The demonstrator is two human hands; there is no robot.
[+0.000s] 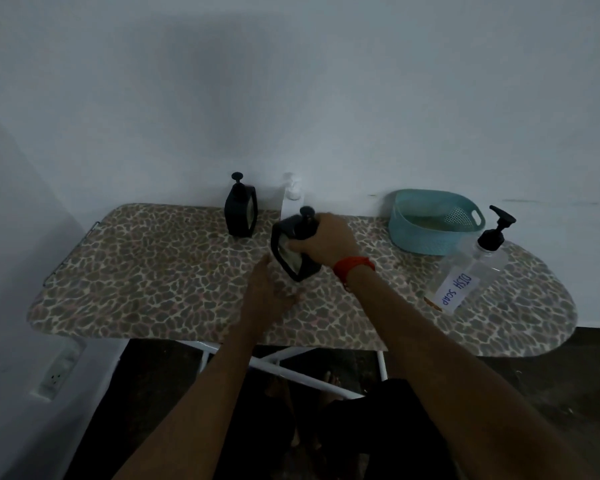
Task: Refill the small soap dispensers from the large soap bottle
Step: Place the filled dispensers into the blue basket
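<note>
My right hand (326, 242) grips a small black soap dispenser (297, 252) around its neck and upper body and holds it tilted over the middle of the board. Just below the dispenser's base is my left hand (271, 292), fingers spread, holding nothing. A second small black dispenser (240, 211) stands upright at the back. Behind the held one stands a white dispenser (290, 199), partly hidden. At the right stands the large clear bottle (466, 271) labelled "DISH SOAP", with a black pump.
Everything rests on an ironing board (153, 271) with a leopard-print cover, set against a white wall. A teal plastic basket (433, 221) sits at the back right. White metal legs (291, 368) and my feet show under the board. A wall socket (54, 375) is at lower left.
</note>
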